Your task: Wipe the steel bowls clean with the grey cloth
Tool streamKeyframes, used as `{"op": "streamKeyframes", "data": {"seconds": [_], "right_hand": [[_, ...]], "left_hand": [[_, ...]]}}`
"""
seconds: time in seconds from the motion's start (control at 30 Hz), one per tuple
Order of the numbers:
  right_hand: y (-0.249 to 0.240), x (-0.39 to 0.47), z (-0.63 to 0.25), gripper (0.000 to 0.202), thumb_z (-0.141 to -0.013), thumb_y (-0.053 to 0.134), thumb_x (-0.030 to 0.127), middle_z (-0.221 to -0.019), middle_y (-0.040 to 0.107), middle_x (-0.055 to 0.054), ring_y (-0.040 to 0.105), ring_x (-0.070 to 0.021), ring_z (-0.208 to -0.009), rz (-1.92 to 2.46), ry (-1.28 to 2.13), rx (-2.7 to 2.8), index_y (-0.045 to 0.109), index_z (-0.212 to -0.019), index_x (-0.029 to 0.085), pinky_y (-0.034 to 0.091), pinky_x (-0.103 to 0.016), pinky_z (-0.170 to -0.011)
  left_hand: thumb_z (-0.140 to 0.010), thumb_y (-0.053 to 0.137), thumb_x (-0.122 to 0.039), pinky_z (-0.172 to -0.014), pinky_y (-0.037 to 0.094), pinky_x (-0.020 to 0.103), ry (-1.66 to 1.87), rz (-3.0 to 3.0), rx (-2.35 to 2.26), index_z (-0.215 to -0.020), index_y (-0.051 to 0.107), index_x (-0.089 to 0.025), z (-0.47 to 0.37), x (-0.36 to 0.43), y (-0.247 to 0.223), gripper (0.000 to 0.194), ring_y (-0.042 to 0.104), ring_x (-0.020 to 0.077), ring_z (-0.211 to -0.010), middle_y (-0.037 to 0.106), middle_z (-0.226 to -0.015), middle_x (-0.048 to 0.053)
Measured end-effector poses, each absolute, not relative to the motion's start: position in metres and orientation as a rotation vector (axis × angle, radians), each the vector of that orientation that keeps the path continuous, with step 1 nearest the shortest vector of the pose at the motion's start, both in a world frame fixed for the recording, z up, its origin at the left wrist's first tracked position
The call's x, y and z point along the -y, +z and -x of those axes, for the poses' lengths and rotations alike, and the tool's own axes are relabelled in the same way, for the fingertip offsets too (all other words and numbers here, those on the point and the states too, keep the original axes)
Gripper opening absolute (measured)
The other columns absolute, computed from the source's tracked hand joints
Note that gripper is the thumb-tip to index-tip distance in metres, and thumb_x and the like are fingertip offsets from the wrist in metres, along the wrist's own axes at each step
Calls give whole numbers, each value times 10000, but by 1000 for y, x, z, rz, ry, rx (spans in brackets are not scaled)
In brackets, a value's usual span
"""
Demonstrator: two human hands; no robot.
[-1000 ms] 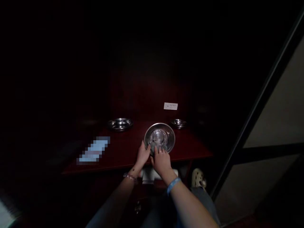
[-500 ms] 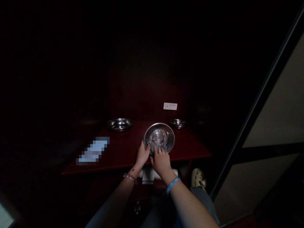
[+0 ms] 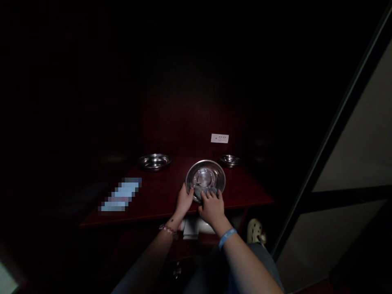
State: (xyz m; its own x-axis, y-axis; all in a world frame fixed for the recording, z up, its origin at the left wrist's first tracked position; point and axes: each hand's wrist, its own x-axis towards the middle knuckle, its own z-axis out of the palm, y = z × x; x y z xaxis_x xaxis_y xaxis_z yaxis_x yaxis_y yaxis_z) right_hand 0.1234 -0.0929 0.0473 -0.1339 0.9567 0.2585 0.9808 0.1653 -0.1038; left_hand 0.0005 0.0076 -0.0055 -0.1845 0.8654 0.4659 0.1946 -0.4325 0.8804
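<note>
A round stainless steel bowl [image 3: 204, 171] is tilted towards me above the front part of the dark red desk. My left hand [image 3: 184, 201] grips its left rim, with the thumb on the near inside edge. Inside the bowl, my right hand [image 3: 212, 206] presses a grey cloth [image 3: 200, 191] against the near wall, fingers bent over it. The fingertips partly hide the cloth, and the underside of the bowl is out of sight.
On the desk [image 3: 165, 192] a wide steel bowl [image 3: 155, 162] stands at the back left and smaller steel dishes [image 3: 230, 160] at the back right. A blurred pale flat item [image 3: 121, 195] lies left. A white socket plate [image 3: 219, 138] is on the back panel. Below the desk is a white object [image 3: 191, 228].
My right hand has slid a little to the right with the cloth along the bowl's near wall. My left hand keeps its hold on the rim.
</note>
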Motion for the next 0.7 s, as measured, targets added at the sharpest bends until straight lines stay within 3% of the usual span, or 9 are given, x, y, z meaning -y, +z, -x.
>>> {"op": "streamKeyframes", "data": {"seconds": [0.23, 0.7], "right_hand": [[48, 93, -127, 608, -877, 513, 310, -1479, 505, -133, 378, -266, -1419, 1895, -111, 2194, 432, -1465, 178, 69, -493, -1198], [46, 92, -127, 603, -880, 523, 311, -1461, 520, -154, 405, -268, -1402, 1883, -148, 2189, 448, -1459, 159, 129, -467, -1191]], "left_hand": [[-822, 504, -219, -983, 483, 399, 1649, -1587, -1242, -1119, 574, -129, -1, -7, -6, 318, 670, 254, -1046, 698, -1125, 171], [-810, 541, -227, -950, 506, 389, 1662, -1562, -1234, -1078, 600, -159, -1, -2, -1, 282, 686, 245, -1002, 726, -1041, 127]]}}
